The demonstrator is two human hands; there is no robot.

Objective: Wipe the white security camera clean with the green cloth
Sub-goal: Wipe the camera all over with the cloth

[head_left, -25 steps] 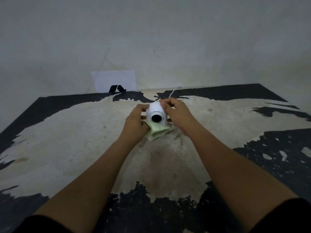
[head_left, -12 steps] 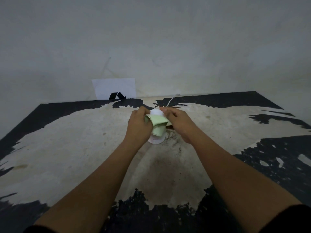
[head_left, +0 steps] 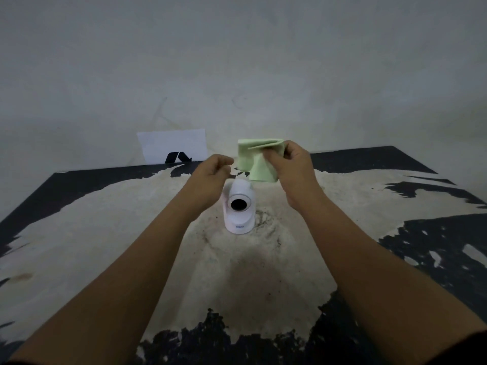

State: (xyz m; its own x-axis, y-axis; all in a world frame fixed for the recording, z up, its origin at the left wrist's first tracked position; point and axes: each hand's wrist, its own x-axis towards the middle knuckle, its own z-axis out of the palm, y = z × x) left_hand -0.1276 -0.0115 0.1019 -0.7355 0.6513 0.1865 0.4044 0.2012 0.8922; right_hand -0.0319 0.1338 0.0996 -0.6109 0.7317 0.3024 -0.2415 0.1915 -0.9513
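Note:
The white security camera (head_left: pixel 238 209) stands upright on the worn table (head_left: pixel 105 233), its round black lens facing me. Nothing touches it. The green cloth (head_left: pixel 254 159) hangs folded in the air above and behind the camera, pinched at its upper right corner by my right hand (head_left: pixel 292 167). My left hand (head_left: pixel 210 177) hovers just left of the cloth and above the camera, fingers curled in, holding nothing that I can see. A thin white cable runs behind the camera, mostly hidden by my hands.
A white card (head_left: pixel 172 144) with a black mark leans against the grey wall at the table's back edge, left of centre. The tabletop is black with a large pale worn patch.
Both hands have lifted off the camera. The cloth, which was pressed over the camera's top, now hangs from my right hand above it. My left hand has let go.

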